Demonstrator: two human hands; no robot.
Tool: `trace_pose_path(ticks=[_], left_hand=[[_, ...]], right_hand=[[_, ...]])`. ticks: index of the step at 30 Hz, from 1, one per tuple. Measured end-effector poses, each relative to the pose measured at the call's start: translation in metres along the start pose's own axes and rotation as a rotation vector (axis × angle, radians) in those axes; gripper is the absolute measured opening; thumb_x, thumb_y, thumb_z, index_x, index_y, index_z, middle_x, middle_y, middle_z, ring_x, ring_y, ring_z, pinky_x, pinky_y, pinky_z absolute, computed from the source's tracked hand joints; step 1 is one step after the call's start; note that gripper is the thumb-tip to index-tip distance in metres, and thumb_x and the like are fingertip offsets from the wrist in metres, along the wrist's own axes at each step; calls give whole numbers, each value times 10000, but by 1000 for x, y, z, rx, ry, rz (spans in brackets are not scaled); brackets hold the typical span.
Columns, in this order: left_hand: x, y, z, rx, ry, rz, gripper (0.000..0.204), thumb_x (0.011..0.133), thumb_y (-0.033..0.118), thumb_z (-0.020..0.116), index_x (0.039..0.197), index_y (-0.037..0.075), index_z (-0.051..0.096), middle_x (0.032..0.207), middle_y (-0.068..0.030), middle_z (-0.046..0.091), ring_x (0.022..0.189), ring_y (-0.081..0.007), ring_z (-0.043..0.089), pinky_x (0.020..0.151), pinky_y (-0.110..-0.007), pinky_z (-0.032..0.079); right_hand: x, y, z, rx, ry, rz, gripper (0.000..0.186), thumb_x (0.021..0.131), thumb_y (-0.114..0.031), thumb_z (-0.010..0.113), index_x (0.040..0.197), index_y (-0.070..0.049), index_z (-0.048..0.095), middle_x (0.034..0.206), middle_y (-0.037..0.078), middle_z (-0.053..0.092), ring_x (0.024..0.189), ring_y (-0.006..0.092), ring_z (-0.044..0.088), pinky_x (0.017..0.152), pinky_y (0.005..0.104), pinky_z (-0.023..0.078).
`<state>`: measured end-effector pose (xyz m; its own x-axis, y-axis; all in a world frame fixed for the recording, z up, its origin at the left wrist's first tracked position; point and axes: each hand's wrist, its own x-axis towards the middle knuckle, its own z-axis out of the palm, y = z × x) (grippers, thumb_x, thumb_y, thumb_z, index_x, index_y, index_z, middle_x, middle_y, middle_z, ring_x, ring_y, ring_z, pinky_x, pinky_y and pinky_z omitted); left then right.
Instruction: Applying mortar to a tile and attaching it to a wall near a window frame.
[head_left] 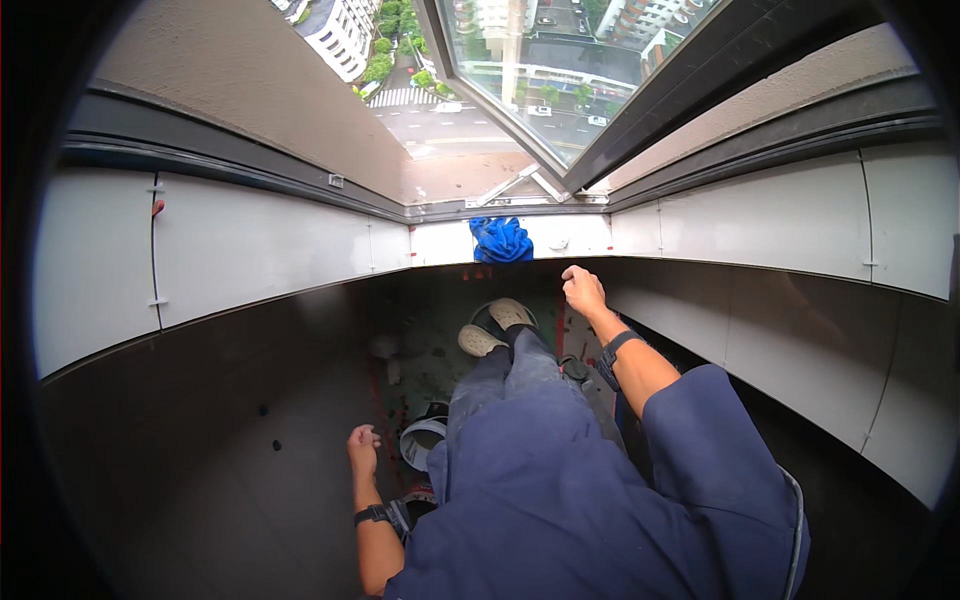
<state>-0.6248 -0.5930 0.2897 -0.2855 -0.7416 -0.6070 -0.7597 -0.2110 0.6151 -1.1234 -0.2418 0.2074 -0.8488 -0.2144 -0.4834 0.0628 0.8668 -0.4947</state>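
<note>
My right hand (584,290) is raised in front of the window sill, thumb and fingers drawn together. Whether something small is pinched in it I cannot make out. A crumpled blue cloth (502,240) lies on the white tiled sill (440,245), to the left of that hand and apart from it. Low at my left side hangs my left hand (363,450), its fingers curled in, with nothing visible in them. A whitish bucket (422,440) stands just to its right.
An opened window sash (570,80) tilts outward above the sill, with a street far below. White wall tiles (270,225) with small clips in the joints run along both sides. Under my clogs (482,340) is a round support, partly hidden. A dark panelled surface (230,450) fills the left.
</note>
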Motion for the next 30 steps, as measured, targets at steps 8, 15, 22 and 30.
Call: trace_pose_path(ticks=[8,15,22,30], left_hand=[[24,68,13,362,-71,15,444,994,344,602,707,5,597,648,-43,613,613,-116,580,608,-294,485],[-7,14,-30,421,58,199,384,953,334,634,764,4,581,658,-162,575,643,-232,548,624,-437,468],[-39,238,-119,30,695,235,454,891,386,730,1118,-2,670,1119,-176,694,1098,-254,637,949,-394,500],[-276,618,-259,-252,876,1627,274,953,160,681,1185,20,637,1121,-10,631,1042,-78,573,937,-263,473]], right_hand=[[29,-54,10,-40,-73,-58,226,873,-264,596,959,-83,700,934,179,716,938,371,683,822,468,523],[71,-144,50,253,59,-378,363,927,-359,590,1112,-52,644,1015,229,682,978,428,643,823,492,496],[18,-337,-98,868,-34,-723,121,841,-87,657,852,31,680,681,96,653,636,167,633,611,299,499],[-171,-610,-363,863,525,-1927,102,874,-45,703,975,-45,690,783,84,621,604,187,624,559,345,492]])
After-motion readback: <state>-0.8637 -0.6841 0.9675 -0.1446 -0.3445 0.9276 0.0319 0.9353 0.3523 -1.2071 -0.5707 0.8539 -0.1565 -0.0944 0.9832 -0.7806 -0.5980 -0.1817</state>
